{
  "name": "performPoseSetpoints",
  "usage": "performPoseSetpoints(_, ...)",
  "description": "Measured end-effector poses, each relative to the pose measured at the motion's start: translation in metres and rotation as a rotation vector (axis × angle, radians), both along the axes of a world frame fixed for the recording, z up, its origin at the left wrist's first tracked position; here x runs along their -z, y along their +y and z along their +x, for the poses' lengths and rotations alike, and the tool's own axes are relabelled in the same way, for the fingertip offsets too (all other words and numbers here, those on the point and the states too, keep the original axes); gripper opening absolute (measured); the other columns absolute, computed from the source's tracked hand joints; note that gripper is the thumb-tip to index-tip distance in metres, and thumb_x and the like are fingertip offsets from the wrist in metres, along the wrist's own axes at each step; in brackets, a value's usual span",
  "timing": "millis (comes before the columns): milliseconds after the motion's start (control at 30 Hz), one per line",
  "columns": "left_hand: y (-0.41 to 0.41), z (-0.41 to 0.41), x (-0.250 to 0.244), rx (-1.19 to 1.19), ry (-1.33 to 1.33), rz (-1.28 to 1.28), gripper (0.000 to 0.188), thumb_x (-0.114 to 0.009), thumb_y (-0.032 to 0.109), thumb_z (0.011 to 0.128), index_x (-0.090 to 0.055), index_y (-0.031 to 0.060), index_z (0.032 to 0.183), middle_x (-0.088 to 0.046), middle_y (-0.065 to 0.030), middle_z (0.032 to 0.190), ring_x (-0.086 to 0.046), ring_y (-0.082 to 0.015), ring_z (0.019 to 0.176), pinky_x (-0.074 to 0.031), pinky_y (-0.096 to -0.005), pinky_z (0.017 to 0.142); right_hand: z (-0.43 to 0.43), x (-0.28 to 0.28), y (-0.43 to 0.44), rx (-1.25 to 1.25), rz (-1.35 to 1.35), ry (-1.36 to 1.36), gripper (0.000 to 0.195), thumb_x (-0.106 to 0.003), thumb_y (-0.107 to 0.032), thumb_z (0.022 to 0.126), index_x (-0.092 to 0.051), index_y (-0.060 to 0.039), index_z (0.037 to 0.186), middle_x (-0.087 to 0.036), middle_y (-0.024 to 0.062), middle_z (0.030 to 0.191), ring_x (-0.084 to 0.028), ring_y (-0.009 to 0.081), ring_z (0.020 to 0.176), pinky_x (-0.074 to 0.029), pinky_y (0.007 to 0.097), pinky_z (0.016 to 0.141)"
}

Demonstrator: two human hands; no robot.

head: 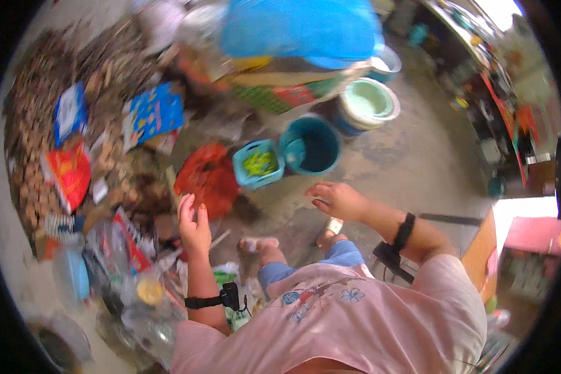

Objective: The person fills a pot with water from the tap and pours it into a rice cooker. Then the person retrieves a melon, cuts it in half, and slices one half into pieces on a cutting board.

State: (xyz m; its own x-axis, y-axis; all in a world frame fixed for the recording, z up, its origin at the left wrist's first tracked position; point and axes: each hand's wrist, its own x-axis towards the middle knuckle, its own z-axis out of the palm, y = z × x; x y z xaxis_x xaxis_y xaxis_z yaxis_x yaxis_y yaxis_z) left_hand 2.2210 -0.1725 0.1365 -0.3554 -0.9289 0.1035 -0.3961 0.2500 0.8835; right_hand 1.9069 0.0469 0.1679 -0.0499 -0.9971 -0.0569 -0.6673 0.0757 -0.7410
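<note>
Both of my hands are raised in front of me with nothing in them. My left hand (195, 226) hangs near the lower left edge of a round red stool-like thing (210, 175), its thumb apart from the fingers. Loosely bent, my right hand (340, 201) is in front of a deep teal bucket (333, 161), apart from it in the picture. Beside that bucket sits a light blue plastic basket (260, 183) with yellow-green pieces, perhaps vegetables (260, 162), inside. The view is blurred, so finer detail is lost.
A pale green basin (367, 99) tops a container behind the bucket. Farther back is a blue mesh cover (304, 28). Stacked firewood (32, 177) fills the left side, with plastic bags (135, 280) lying nearer. A wooden table edge (479, 252) stands at right.
</note>
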Motion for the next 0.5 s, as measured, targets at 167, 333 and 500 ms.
performPoseSetpoints(167, 0.091, -0.194, -0.051, 0.590, -0.212, -0.233, 0.036, -0.068, 0.013, 0.082, -0.059, -0.0004, 0.115, -0.054, -0.0176, 0.129, -0.051, -0.0341, 0.119, -0.042, -0.0390, 0.100, -0.108, -0.044, 0.221, 0.440, 0.058, 0.122, 0.023, -0.061, -0.014, 0.084, -0.061, -0.0094, 0.107, -0.063, 0.0130, 0.100, -0.062, 0.0354, 0.089, -0.052, 0.0430, 0.075)
performPoseSetpoints(333, 0.161, -0.346, -0.079, 1.008, -0.253, -0.236, 0.034, -0.068, 0.010, 0.081, -0.061, 0.0005, 0.113, -0.056, -0.0180, 0.126, -0.053, -0.0336, 0.118, -0.042, -0.0382, 0.099, -0.114, -0.037, 0.382, 0.771, 0.185, 0.118, 0.023, -0.062, -0.015, 0.084, -0.063, -0.0089, 0.106, -0.064, 0.0129, 0.102, -0.063, 0.0339, 0.089, -0.052, 0.0421, 0.077)
performPoseSetpoints(500, 0.234, -0.491, -0.088, 1.205, -0.132, -0.209, 0.031, -0.068, 0.012, 0.081, -0.061, -0.0005, 0.109, -0.059, -0.0189, 0.119, -0.056, -0.0353, 0.112, -0.045, -0.0380, 0.095, -0.143, -0.042, 0.409, 0.901, 0.212, -0.128, 0.024, -0.060, -0.017, 0.086, -0.062, -0.0074, 0.107, -0.064, 0.0147, 0.104, -0.062, 0.0335, 0.093, -0.051, 0.0417, 0.080)
